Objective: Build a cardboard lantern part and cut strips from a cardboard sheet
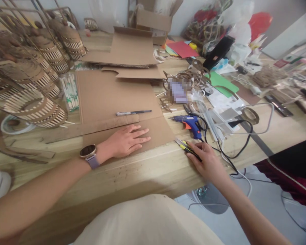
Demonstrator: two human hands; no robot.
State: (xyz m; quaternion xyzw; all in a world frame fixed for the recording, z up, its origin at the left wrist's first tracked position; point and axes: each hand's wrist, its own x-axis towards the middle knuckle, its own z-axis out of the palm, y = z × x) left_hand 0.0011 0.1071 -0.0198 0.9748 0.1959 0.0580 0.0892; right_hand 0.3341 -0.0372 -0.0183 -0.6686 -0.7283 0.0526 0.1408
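My left hand point(127, 140) lies flat with fingers spread on a large brown cardboard sheet point(114, 95), near its front edge. In my right hand point(204, 160) is a yellow-and-black utility knife point(185, 147), its blade end beside the sheet's front right corner. A pen point(134, 112) rests across the cardboard above my left hand. Between the pen and my left hand lies a long cardboard strip point(91, 128), reaching past the sheet's left edge. A blue hot glue gun point(190, 125) lies just beyond the knife, its cable running to the right.
Several stick-and-cardboard baskets point(38, 109) crowd the left side, beside packets of sticks point(69, 92). More cut cardboard point(132, 46) is stacked behind. Cardboard scraps point(193, 73), a green sheet point(223, 83) and cables point(247, 141) clutter the right. Below the table edge stands a bin point(214, 200).
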